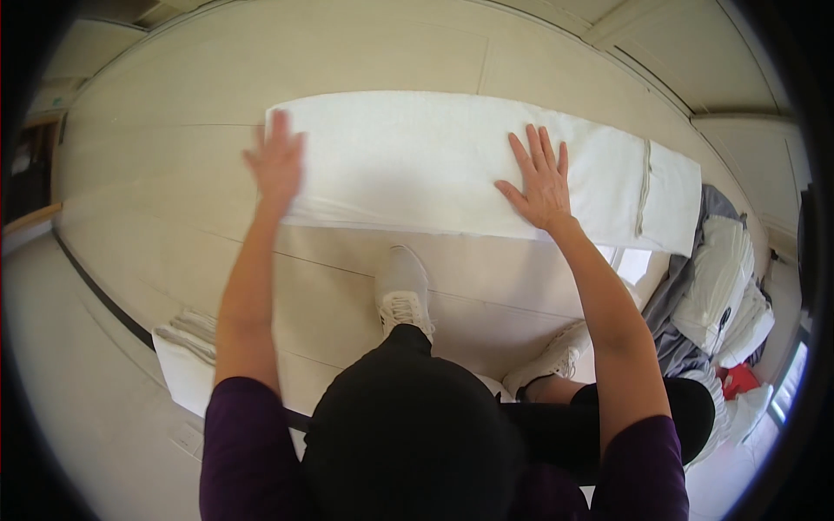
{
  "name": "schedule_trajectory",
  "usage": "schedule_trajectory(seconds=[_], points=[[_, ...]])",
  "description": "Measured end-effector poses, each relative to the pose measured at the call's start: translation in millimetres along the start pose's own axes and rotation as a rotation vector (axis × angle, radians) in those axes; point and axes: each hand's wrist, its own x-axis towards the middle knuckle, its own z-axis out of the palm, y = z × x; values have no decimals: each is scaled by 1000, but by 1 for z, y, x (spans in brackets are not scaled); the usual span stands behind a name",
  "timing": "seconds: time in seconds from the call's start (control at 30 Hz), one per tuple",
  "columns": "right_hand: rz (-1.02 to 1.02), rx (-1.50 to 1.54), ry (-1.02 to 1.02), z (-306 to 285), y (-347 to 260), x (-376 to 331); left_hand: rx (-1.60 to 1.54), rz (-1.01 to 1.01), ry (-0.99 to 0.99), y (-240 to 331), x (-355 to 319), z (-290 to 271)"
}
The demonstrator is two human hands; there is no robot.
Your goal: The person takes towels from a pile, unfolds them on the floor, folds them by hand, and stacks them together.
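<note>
A long white cloth [417,156], folded into a flat strip, lies across the pale floor in front of me. My right hand [540,181] rests flat on it, right of the middle, with the fingers spread. At the cloth's left end is my left hand [278,165], slightly blurred, its fingers apart and nothing in it. Whether that hand touches the cloth or hovers over it, I cannot tell. Near the right end a folded edge [645,187] runs across the strip.
My white shoes [403,282] stand on the near side of the cloth. A stack of folded white cloth [187,352] sits at the lower left. Grey fabric [673,304] and white packages [717,278] are heaped at the right, by a red item [739,380]. Pale cabinets [695,69] line the far right.
</note>
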Motion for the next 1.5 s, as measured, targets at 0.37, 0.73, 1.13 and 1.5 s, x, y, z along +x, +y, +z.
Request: schedule_trajectory(seconds=[0.37, 0.73, 1.13, 1.5], points=[[-417, 74, -126, 43, -119, 5, -920, -485, -535, -50, -35, -24], [-178, 585, 179, 14, -136, 6, -1684, -406, -474, -1, -56, -152], [729, 1999, -413, -14, -51, -20, -1095, 564, -649, 211, -107, -138], [812, 924, -83, -16, -59, -13, -227, 625, 175, 203, -23, -47]])
